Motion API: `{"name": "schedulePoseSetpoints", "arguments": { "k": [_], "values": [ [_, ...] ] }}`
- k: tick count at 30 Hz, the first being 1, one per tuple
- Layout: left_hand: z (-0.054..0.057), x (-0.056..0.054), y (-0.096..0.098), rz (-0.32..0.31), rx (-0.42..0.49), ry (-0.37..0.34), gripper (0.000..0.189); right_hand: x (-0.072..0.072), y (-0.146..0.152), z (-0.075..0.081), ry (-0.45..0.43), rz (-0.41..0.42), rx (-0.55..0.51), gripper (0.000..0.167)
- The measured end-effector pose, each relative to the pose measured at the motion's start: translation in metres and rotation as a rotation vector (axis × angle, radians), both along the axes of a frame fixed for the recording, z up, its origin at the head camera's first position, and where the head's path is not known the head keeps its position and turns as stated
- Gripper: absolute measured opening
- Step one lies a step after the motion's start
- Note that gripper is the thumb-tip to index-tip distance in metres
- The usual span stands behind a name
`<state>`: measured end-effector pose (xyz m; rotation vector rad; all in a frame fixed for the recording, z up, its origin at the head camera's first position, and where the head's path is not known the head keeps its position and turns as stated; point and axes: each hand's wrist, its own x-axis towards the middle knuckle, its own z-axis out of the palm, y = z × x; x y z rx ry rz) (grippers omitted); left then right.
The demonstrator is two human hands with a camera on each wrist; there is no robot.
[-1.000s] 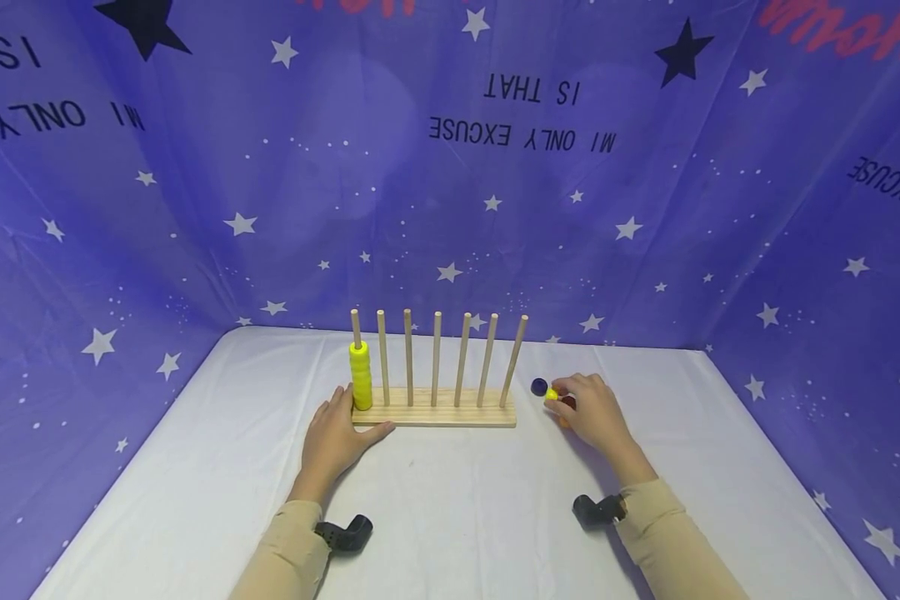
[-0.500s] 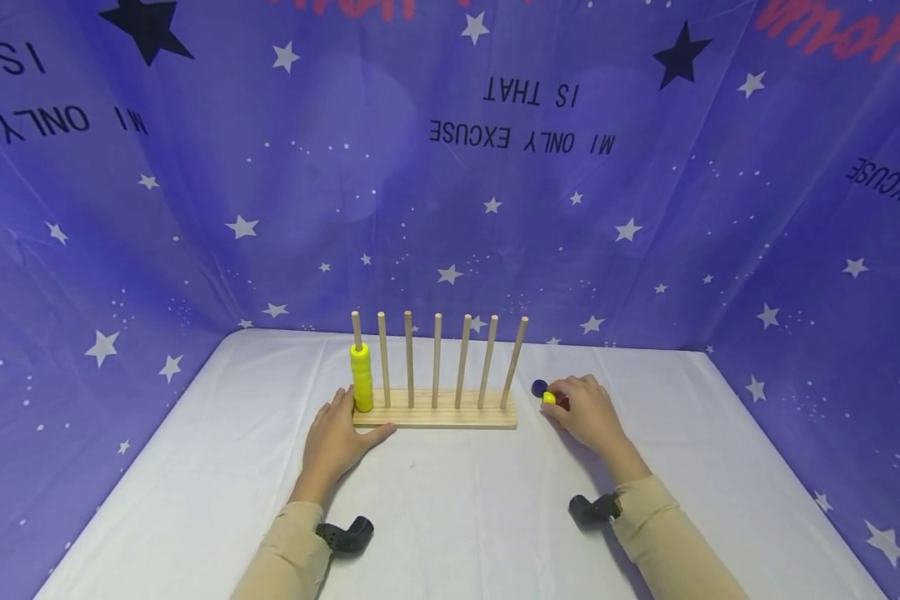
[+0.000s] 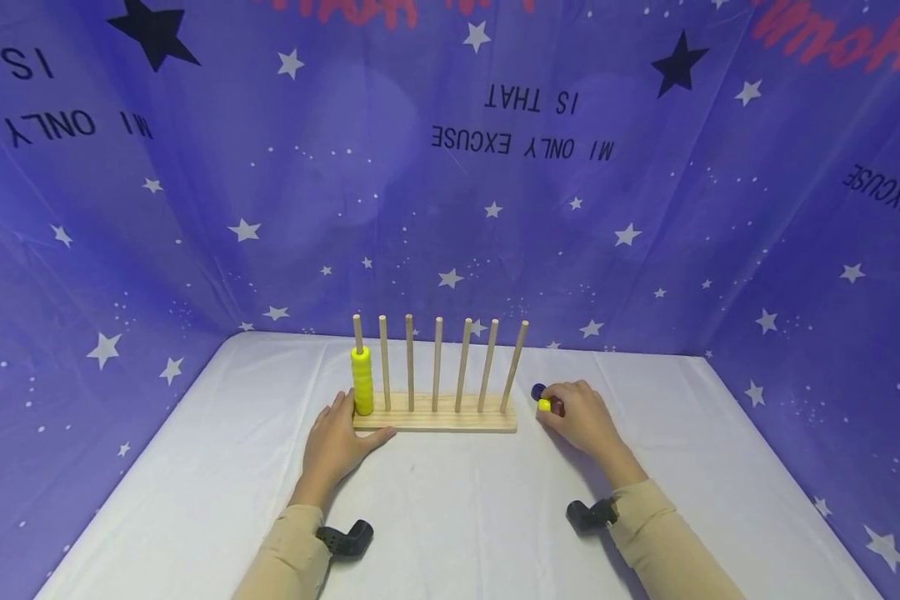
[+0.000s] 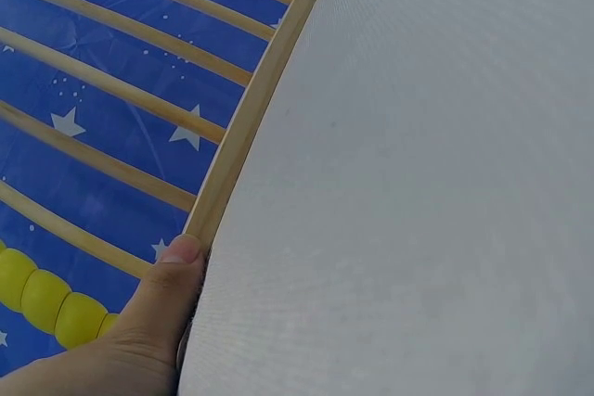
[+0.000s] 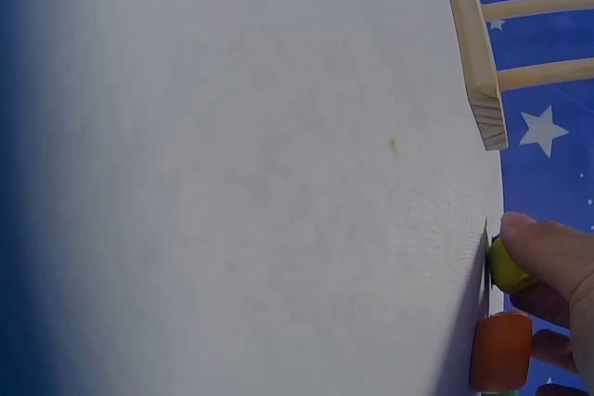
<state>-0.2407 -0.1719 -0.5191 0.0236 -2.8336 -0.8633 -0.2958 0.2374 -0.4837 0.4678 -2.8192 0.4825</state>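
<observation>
A wooden peg stand (image 3: 442, 423) has a row of upright pegs on the table. Several yellow beads (image 3: 362, 382) are stacked on its leftmost peg; the other pegs carry none. My left hand (image 3: 337, 450) holds the stand's left end, its thumb (image 4: 172, 271) against the front edge and the fingertips by the yellow stack. My right hand (image 3: 587, 421), right of the stand, pinches a loose yellow bead (image 5: 508, 266) between thumb and fingers, low at the table. An orange bead (image 5: 501, 351) lies beside that hand in the right wrist view.
A dark blue bead (image 3: 538, 391) lies just behind the right fingers. A reddish bead (image 3: 558, 408) is partly hidden by them, and a sliver of green shows below the orange bead. White cloth covers the table (image 3: 450, 517); a purple star-print curtain (image 3: 450, 208) surrounds it.
My right hand has shifted slightly left and nearer to me with the yellow bead, drawing it away from the dark blue bead. The left hand and stand have stayed in place.
</observation>
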Motion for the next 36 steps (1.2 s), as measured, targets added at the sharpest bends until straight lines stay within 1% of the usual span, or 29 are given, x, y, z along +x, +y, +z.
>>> {"name": "schedulePoseSetpoints", "arguments": {
  "k": [3, 11, 15, 19, 24, 27, 31, 33, 36],
  "values": [
    [0.000, 0.000, 0.000, 0.001, 0.004, -0.004, 0.113, 0.001, -0.002, 0.001, 0.001, 0.012, 0.002, 0.029],
    [0.000, 0.000, 0.001, 0.010, 0.005, -0.009, 0.110, 0.004, -0.006, 0.001, -0.031, 0.043, 0.027, 0.032],
    [0.000, 0.001, 0.001, 0.009, 0.006, -0.011, 0.110, 0.005, -0.006, -0.001, -0.030, 0.050, 0.025, 0.037],
    [0.000, 0.001, 0.001, 0.006, 0.003, -0.011, 0.111, 0.007, -0.003, -0.002, -0.007, 0.040, 0.036, 0.042],
    [0.000, 0.001, 0.001, 0.005, 0.000, 0.003, 0.109, 0.009, 0.001, -0.004, -0.003, 0.035, 0.034, 0.038],
    [0.001, 0.001, 0.001, 0.002, 0.000, 0.004, 0.108, 0.008, 0.003, -0.005, 0.000, 0.035, 0.018, 0.038],
    [0.002, 0.001, 0.002, 0.003, -0.002, -0.009, 0.108, 0.005, 0.003, 0.004, 0.024, 0.034, -0.009, 0.038],
    [0.002, 0.001, 0.002, 0.005, -0.002, -0.010, 0.109, 0.003, 0.004, 0.012, 0.038, 0.036, -0.010, 0.038],
    [0.001, 0.001, 0.002, 0.009, -0.004, -0.006, 0.110, 0.001, 0.004, 0.029, 0.053, 0.022, 0.005, 0.038]
  ]
}}
